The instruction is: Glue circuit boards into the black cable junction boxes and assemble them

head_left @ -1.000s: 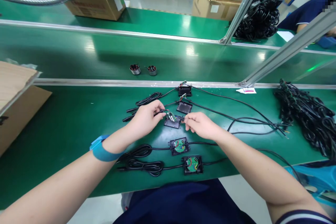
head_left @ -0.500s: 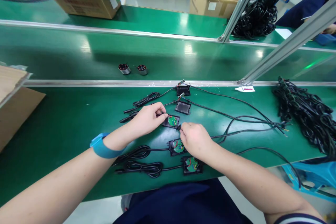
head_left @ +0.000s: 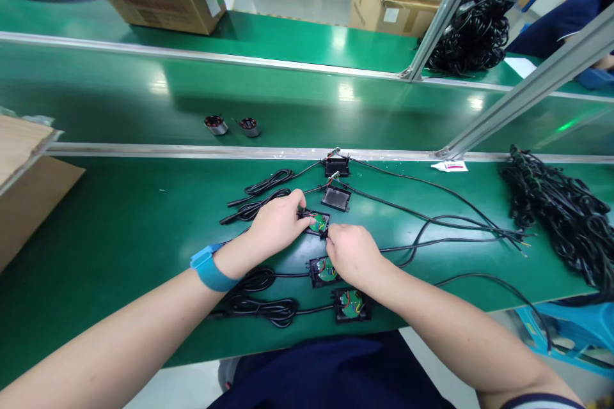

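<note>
My left hand (head_left: 281,223) grips the left end of a small black plastic case (head_left: 327,216), thumb on its edge. Inside the case lies a green circuit board (head_left: 318,223) with coloured wires. At the case's right end my right hand (head_left: 354,252) is closed in a pinch on a black cable (head_left: 396,249), its fingertips partly hidden. Below are two more cases with boards, an upper one (head_left: 323,271) partly behind my right hand and a lower one (head_left: 352,305). Above lie two cases, a nearer one (head_left: 336,198) and a farther one (head_left: 337,167), with bare wire ends beside them.
Coiled black cables (head_left: 268,310) lie left of the cases. A heap of black cables (head_left: 556,217) and a white tube (head_left: 449,167) are on the right. Two metal-and-copper motor parts (head_left: 216,125) sit beyond the metal rail (head_left: 192,153). A cardboard box (head_left: 38,204) stands left.
My left hand has shifted slightly right, its thumb now farther over the case. My right hand stays at the case's right end. The two motor parts have moved left beyond the rail.
</note>
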The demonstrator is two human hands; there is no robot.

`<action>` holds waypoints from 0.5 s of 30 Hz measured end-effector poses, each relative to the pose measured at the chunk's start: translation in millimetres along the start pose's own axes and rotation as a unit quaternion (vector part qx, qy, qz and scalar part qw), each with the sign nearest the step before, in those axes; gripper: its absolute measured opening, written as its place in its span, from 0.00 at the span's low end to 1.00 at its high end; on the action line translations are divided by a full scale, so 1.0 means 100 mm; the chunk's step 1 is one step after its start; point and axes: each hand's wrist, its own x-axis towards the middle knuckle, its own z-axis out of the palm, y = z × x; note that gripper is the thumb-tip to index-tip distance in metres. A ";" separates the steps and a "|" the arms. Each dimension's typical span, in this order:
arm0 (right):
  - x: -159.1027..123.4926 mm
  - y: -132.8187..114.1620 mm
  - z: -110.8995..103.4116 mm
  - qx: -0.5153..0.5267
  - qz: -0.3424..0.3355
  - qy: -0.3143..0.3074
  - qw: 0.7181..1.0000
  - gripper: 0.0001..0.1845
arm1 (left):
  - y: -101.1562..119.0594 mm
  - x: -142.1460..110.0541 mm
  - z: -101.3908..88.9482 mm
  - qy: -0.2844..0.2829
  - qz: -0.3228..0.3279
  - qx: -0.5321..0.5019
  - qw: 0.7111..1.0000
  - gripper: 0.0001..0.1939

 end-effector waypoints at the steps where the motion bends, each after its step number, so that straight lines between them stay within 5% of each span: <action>1: 0.01 -0.01 -0.01 0.004 0.005 -0.005 1.000 0.11 | 0.00 0.00 0.01 -0.003 -0.011 0.013 1.000 0.14; 15: 0.04 0.12 0.00 0.056 -0.017 -0.007 0.998 0.09 | 0.04 0.03 0.07 -0.048 -0.039 0.021 0.998 0.14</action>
